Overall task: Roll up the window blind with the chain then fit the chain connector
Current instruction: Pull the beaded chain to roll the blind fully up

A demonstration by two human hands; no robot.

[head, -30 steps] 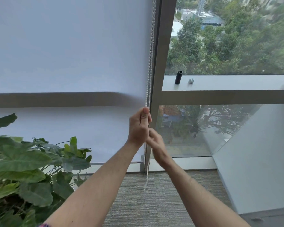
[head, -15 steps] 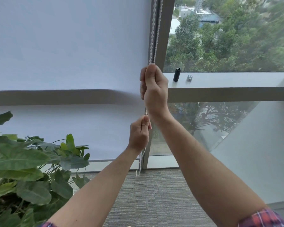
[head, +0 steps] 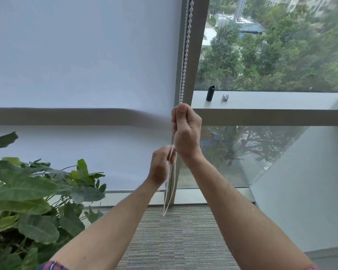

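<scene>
Now our right hand (head: 185,131) grips the bead chain (head: 185,45) beside the window blind (head: 82,55); our left hand (head: 160,168) pinches its slack loop below. Light, limp, slippery beads: we'd grip high, fingers wrapped firmly

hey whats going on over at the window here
A person is working the bead chain of a white roller blind. The right hand grips the chain up near the crossbar; the left hand holds the slack below. The blind hangs low, near the floor. Two small parts sit untouched on the ledge.
</scene>
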